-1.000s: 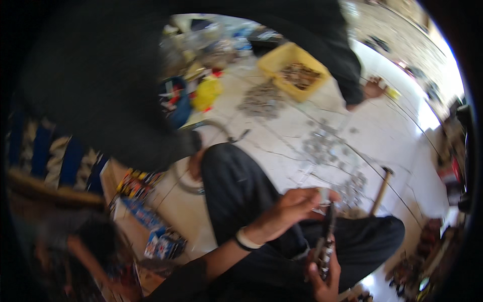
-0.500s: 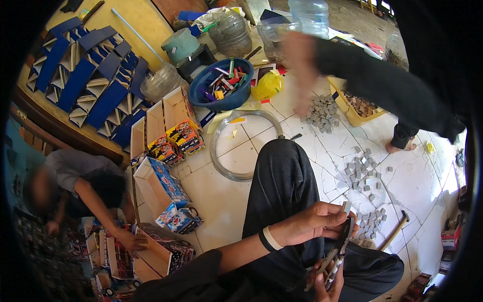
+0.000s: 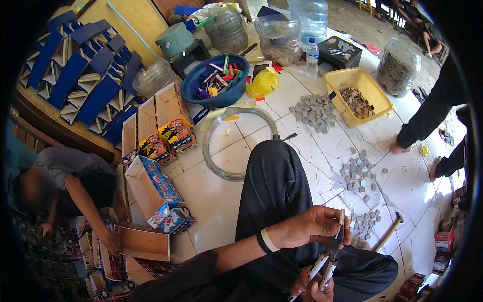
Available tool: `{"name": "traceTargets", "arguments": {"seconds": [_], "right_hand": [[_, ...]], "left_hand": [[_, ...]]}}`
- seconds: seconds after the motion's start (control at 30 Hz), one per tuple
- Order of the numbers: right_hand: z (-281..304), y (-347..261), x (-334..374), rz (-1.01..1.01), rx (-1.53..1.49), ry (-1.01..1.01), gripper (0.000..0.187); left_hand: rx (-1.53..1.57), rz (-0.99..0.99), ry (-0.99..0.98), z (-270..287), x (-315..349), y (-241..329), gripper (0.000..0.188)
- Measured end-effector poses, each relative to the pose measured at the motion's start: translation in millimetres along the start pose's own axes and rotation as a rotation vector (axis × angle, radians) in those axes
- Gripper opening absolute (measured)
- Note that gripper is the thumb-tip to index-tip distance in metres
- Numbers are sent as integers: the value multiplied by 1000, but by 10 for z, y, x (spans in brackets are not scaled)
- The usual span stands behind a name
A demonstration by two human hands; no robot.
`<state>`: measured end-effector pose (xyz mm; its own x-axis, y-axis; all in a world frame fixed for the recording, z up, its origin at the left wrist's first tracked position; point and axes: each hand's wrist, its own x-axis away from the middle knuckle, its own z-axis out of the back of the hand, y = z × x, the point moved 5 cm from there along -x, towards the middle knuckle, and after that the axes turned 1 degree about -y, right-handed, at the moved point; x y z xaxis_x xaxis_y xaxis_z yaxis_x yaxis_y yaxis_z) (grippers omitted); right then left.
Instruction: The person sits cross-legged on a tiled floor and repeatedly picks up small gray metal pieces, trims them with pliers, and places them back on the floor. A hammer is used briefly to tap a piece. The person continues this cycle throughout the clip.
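Note:
My left hand, with a black and a white band at its wrist, pinches a small, thin grey piece by the tips of the tool. In my right hand are the spread, worn white handles of a plier-like cutting tool. Its dark head points up toward the left fingers, which partly cover it. Whether the jaws touch the grey piece I cannot tell. Beyond my hands, small grey blocks lie loose on the tiles, with a hammer to their right.
A wire coil lies beyond my raised knee. Toy truck bodies stand at left, where another person handles one. Farther off are a blue basin, a yellow tub and more grey blocks. Someone's legs stand at right.
The arm reaching across at upper right has withdrawn, and a water bottle and black box show there. My tool's handles have spread apart. The other person has tilted a truck body.

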<state>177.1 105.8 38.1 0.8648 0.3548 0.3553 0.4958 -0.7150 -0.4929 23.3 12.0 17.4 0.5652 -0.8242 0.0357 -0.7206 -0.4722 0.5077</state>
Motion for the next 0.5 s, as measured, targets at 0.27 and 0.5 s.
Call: {"name": "traceTargets", "arguments": {"seconds": [0.27, 0.5], "right_hand": [[53, 56, -7, -89, -26, -27, 48], [18, 36, -30, -76, 19, 3, 38]], "left_hand": [[-106, 34, 0, 10, 72, 131, 35], [-86, 67, 35, -35, 100, 178, 30]]}}
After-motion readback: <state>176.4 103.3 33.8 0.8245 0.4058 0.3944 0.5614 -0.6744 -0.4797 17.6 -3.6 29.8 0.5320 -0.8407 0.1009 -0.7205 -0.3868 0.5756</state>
